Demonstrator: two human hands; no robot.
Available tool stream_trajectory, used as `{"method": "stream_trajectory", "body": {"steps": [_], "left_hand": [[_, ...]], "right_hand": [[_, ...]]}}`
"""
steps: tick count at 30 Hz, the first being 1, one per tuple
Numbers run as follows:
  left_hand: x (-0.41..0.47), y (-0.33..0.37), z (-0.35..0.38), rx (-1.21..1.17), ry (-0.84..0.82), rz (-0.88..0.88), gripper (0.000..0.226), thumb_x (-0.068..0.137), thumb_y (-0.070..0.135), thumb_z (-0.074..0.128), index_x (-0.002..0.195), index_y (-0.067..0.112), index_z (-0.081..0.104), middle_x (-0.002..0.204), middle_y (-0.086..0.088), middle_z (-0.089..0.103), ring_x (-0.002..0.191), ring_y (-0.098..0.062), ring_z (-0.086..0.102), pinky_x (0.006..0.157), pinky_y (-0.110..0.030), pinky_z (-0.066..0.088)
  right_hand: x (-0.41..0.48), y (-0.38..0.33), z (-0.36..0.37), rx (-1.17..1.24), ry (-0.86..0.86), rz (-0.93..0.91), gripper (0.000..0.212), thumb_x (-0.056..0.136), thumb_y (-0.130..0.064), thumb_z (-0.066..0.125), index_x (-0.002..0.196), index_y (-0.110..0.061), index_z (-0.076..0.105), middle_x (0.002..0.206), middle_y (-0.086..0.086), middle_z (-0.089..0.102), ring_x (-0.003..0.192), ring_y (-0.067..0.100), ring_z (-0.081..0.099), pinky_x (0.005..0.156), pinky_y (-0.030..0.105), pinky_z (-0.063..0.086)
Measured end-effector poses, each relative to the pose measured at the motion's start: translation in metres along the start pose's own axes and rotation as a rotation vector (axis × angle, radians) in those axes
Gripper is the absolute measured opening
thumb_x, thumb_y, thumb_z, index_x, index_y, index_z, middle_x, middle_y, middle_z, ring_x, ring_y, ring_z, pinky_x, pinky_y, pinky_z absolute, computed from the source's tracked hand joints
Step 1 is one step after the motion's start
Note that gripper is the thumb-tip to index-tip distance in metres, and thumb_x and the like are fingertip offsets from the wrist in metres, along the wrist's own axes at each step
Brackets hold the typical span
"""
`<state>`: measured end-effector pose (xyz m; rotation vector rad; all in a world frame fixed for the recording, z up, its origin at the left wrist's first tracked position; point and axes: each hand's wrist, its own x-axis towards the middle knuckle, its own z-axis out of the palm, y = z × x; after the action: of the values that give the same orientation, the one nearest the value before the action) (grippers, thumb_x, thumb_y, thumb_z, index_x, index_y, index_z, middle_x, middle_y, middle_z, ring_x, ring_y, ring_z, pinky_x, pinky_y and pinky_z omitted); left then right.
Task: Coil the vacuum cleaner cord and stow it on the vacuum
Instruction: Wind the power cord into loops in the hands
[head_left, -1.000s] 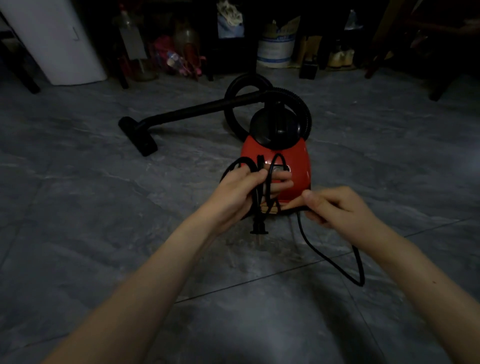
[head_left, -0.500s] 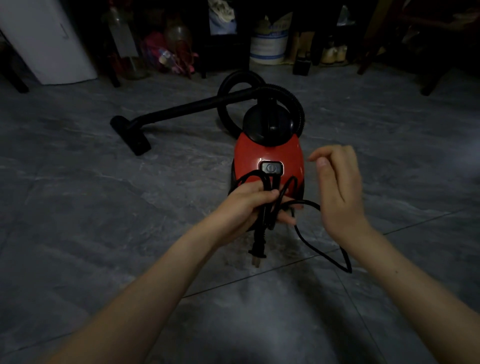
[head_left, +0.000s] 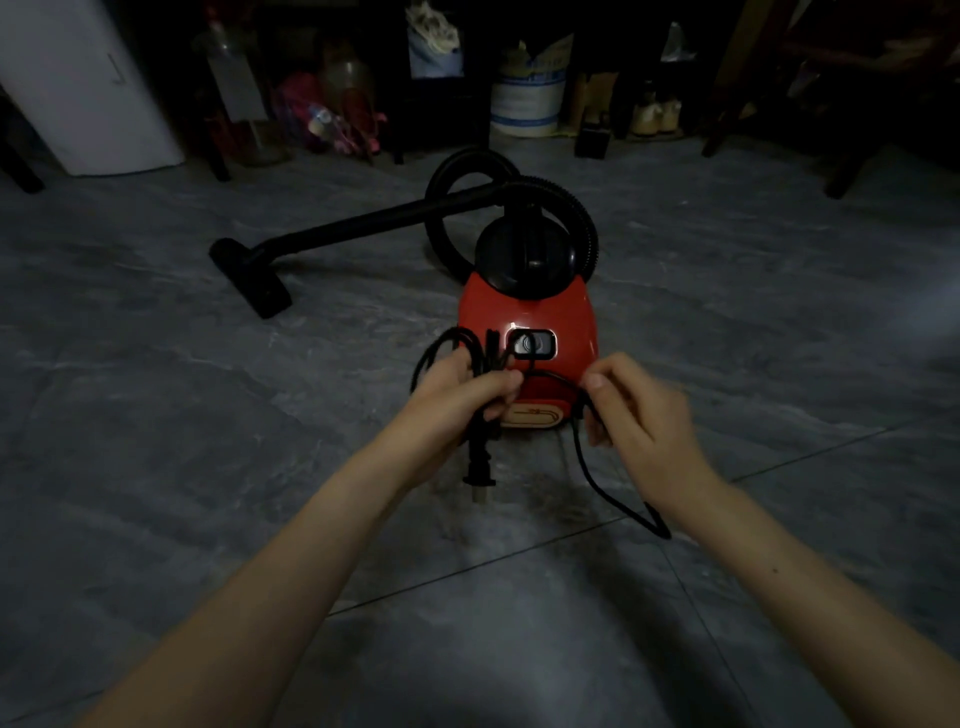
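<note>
Where grey floor tiles (head_left: 156, 467) meet dim clutter, the vacuum (head_left: 527, 312) stands

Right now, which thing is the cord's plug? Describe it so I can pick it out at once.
Start at the red canister vacuum on the grey tiled floor. Just in front of it, the left hand grips a bundle of black cord loops. The black plug hangs below that fist, the only cord end with metal prongs pointing down.
</note>
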<state>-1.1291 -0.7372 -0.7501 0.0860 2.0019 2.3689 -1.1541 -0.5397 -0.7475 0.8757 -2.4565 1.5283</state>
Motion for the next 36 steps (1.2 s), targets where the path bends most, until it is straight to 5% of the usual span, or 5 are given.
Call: {"method": "stream_trajectory", "body": {"steps": [9, 19, 26, 32, 36], "left_hand": [[0.009, -0.011, -0.034, -0.061, 0.265, 0.022, 0.012, 0.088, 0.013, 0.056, 0.082, 0.005, 0.051, 0.062, -0.003, 0.050, 0.050, -0.007, 0.048, 0.065, -0.028, 0.045], [-0.010, 0.013, -0.017, -0.014, -0.102, -0.064, 0.025, 0.086, 0.023, 0.056, 0.098, 0.001, 0.054, 0.060, -0.002, 0.056, 0.035, -0.004, 0.030, 0.050, -0.022, 0.044], [-0.010, 0.029, -0.011, -0.421, -0.283, -0.105, 0.024, 0.092, 0.028, 0.052, 0.091, 0.006, 0.059, 0.046, 0.006, 0.044, 0.027, 0.002, 0.026, 0.037, -0.013, 0.036], [-0.010, 0.029, -0.017, -0.691, -0.452, -0.178, 0.023, 0.082, 0.032, 0.068, 0.087, 0.010, 0.064, 0.045, 0.009, 0.046, 0.029, -0.004, 0.020, 0.034, -0.008, 0.034], [-0.009, 0.026, -0.020, -0.613, -0.318, -0.175, 0.022, 0.090, 0.030, 0.053, 0.087, 0.009, 0.061, 0.044, 0.009, 0.042, 0.026, -0.001, 0.026, 0.036, -0.011, 0.036]], "right_hand": [[-0.002, 0.001, -0.005, 0.320, -0.079, 0.201, 0.009, 0.091, -0.001, 0.059, 0.087, -0.008, 0.063, 0.048, 0.000, 0.047, 0.040, 0.012, 0.042, 0.041, 0.021, 0.036], [0.016, 0.007, -0.016, 0.297, 0.163, 0.211, 0.012, 0.092, -0.011, 0.060, 0.094, -0.020, 0.068, 0.070, -0.014, 0.061, 0.065, 0.002, 0.056, 0.061, 0.015, 0.047], [0.022, 0.015, -0.005, 0.769, -0.121, 0.501, 0.058, 0.079, -0.029, 0.056, 0.136, -0.022, 0.048, 0.119, -0.001, 0.066, 0.110, 0.012, 0.064, 0.093, 0.032, 0.051], [0.018, 0.008, 0.007, 1.122, -0.352, 0.559, 0.071, 0.068, -0.041, 0.077, 0.126, -0.004, 0.059, 0.129, 0.023, 0.059, 0.113, 0.036, 0.062, 0.095, 0.043, 0.052], [0.012, 0.011, 0.006, 0.997, -0.387, 0.540, 0.055, 0.064, -0.050, 0.077, 0.105, -0.015, 0.074, 0.109, 0.011, 0.072, 0.102, 0.022, 0.068, 0.090, 0.031, 0.052]]}}
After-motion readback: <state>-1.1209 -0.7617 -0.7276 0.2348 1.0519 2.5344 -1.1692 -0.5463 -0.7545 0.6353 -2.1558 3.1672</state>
